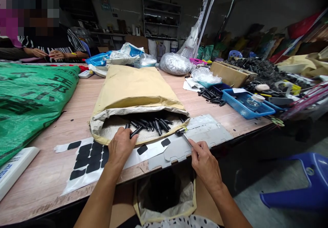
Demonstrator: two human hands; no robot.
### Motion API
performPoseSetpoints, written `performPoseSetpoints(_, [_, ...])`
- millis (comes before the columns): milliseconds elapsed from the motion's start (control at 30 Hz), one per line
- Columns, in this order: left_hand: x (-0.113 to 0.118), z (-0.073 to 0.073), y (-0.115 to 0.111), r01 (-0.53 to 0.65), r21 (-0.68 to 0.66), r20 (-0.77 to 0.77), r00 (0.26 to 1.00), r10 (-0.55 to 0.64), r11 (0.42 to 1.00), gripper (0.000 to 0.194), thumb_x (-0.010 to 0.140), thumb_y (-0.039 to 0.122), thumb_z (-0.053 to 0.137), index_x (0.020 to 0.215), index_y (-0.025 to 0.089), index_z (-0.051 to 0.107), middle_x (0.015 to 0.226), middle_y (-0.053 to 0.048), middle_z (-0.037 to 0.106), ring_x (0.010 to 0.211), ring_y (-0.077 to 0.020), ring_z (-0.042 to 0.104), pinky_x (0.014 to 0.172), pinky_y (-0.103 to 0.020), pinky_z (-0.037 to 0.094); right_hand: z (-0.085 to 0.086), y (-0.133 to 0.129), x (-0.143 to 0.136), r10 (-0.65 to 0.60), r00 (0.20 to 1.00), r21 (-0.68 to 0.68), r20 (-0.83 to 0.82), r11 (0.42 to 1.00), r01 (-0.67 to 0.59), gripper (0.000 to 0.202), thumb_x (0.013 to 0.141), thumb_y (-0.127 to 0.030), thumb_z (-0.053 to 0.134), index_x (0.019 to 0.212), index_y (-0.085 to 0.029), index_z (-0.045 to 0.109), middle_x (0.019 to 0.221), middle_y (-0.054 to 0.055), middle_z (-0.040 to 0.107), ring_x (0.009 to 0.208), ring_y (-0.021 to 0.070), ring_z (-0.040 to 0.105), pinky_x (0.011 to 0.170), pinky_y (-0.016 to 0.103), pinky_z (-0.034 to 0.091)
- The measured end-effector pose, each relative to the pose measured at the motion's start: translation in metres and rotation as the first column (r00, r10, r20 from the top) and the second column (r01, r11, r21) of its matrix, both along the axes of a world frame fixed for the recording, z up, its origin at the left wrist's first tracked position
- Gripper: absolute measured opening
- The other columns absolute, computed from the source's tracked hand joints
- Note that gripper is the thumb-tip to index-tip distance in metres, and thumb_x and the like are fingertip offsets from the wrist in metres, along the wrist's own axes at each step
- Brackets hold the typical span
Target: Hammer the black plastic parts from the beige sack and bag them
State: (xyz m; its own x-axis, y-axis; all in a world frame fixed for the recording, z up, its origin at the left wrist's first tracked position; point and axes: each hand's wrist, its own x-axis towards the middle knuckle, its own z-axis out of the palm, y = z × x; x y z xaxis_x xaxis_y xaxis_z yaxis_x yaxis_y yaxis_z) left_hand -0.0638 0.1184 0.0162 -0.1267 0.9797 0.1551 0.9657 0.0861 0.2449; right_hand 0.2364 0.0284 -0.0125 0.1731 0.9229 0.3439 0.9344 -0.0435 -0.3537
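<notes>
A yellow-brown sack point(138, 84) lies on the table with its mouth toward me and several black cylindrical parts point(159, 125) inside. My left hand point(121, 144) is at the mouth's left part, fingers closed on a black part point(135, 132). My right hand point(205, 161) grips the metal handle of a small tool point(187, 139); its dark head rests near the sack's right lower edge, above a grey board point(212, 132). White sheets with black stickers point(96, 156) lie beside my left hand. Below the table edge, another open sack point(191, 200) stands before my lap.
At the left lie a green sack point(33, 101) and a white box point(17, 170). Blue trays point(246, 110), a carton point(230, 73) and black parts are at the right. A blue stool point(307, 183) stands lower right. Across the table sits a person point(56, 43).
</notes>
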Motion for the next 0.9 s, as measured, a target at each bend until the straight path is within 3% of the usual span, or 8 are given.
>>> performPoseSetpoints(67, [0.004, 0.002, -0.008, 0.103, 0.145, 0.052, 0.992, -0.112, 0.984, 0.02, 0.093, 0.039, 0.06, 0.097, 0.021, 0.067, 0.099, -0.007, 0.062, 0.095, -0.028, 0.062, 0.077, -0.037, 0.048, -0.001, 0.0, 0.0, 0.002, 1.0, 0.002, -0.006, 1.0, -0.002, 0.042, 0.097, -0.016, 0.048, 0.133, -0.032, 0.064, 0.099, 0.001, 0.061, 0.071, 0.0117, 0.064, 0.051, 0.022, 0.035])
performPoseSetpoints(133, [0.013, 0.003, -0.016, 0.247, 0.267, 0.107, 0.953, -0.283, 0.932, 0.016, 0.094, 0.037, 0.062, 0.099, 0.021, 0.065, 0.098, -0.006, 0.063, 0.097, -0.0256, 0.06, 0.083, -0.036, 0.048, -0.001, 0.0, 0.0, 0.005, 1.0, 0.005, -0.008, 1.0, -0.005, 0.042, 0.097, -0.016, 0.048, 0.133, -0.031, 0.064, 0.099, 0.002, 0.061, 0.072, 0.0116, 0.064, 0.051, 0.022, 0.035])
performPoseSetpoints(267, [0.041, -0.004, -0.025, 0.503, 0.241, 0.196, 0.813, -0.549, 0.83, 0.013, 0.094, 0.036, 0.063, 0.098, 0.023, 0.064, 0.095, -0.003, 0.065, 0.095, -0.0221, 0.059, 0.084, -0.033, 0.047, -0.001, 0.0, 0.0, 0.004, 1.0, 0.019, -0.013, 1.0, -0.004, 0.042, 0.097, -0.016, 0.047, 0.132, -0.03, 0.065, 0.099, 0.002, 0.061, 0.073, 0.0118, 0.065, 0.053, 0.021, 0.038])
performPoseSetpoints(333, [0.054, -0.012, -0.025, 0.521, 0.201, 0.212, 0.803, -0.556, 0.829, 0.012, 0.094, 0.035, 0.064, 0.097, 0.023, 0.065, 0.094, -0.003, 0.065, 0.095, -0.0223, 0.06, 0.084, -0.033, 0.046, 0.001, -0.001, -0.001, 0.009, 1.0, 0.025, -0.028, 1.0, -0.009, 0.043, 0.096, -0.016, 0.047, 0.133, -0.029, 0.065, 0.099, 0.003, 0.062, 0.074, 0.0122, 0.065, 0.054, 0.021, 0.04])
performPoseSetpoints(467, [0.064, -0.025, -0.022, 0.446, 0.186, 0.231, 0.846, -0.48, 0.876, 0.013, 0.092, 0.035, 0.065, 0.097, 0.023, 0.066, 0.093, -0.004, 0.064, 0.093, -0.0225, 0.061, 0.083, -0.034, 0.046, 0.002, -0.001, 0.0, 0.016, 0.998, -0.004, -0.064, 1.0, -0.016, 0.043, 0.096, -0.019, 0.047, 0.134, -0.029, 0.064, 0.101, 0.003, 0.062, 0.077, 0.0138, 0.065, 0.059, 0.022, 0.045])
performPoseSetpoints(667, [0.057, -0.025, -0.019, 0.429, 0.201, 0.432, 0.768, -0.473, 0.88, 0.011, 0.084, 0.024, 0.068, 0.094, 0.022, 0.066, 0.088, -0.001, 0.063, 0.085, -0.0189, 0.06, 0.077, -0.03, 0.046, -0.003, 0.004, 0.008, 0.14, 0.949, 0.102, -0.282, 0.988, -0.115, 0.04, 0.096, -0.024, 0.047, 0.131, -0.018, 0.066, 0.098, 0.008, 0.064, 0.089, 0.0189, 0.065, 0.083, 0.031, 0.054])
performPoseSetpoints(800, [0.055, -0.027, -0.017, 0.42, 0.178, 0.492, 0.745, -0.45, 0.89, 0.013, 0.083, 0.025, 0.068, 0.096, 0.023, 0.069, 0.091, -0.001, 0.064, 0.084, -0.0181, 0.06, 0.076, -0.029, 0.046, 0.011, -0.004, 0.0, 0.263, 0.872, 0.139, -0.412, 0.964, -0.225, 0.04, 0.1, -0.027, 0.044, 0.135, -0.02, 0.063, 0.113, 0.01, 0.067, 0.105, 0.0204, 0.065, 0.092, 0.032, 0.054])
performPoseSetpoints(900, [0.055, -0.029, -0.017, 0.409, 0.169, 0.515, 0.739, -0.434, 0.897, 0.015, 0.083, 0.025, 0.069, 0.097, 0.023, 0.071, 0.092, -0.001, 0.064, 0.085, -0.018, 0.061, 0.076, -0.029, 0.047, 0.026, -0.014, -0.014, 0.333, 0.818, 0.081, -0.468, 0.938, -0.336, 0.041, 0.102, -0.027, 0.044, 0.139, -0.024, 0.06, 0.112, 0.008, 0.067, 0.095, 0.0181, 0.068, 0.084, 0.029, 0.056])
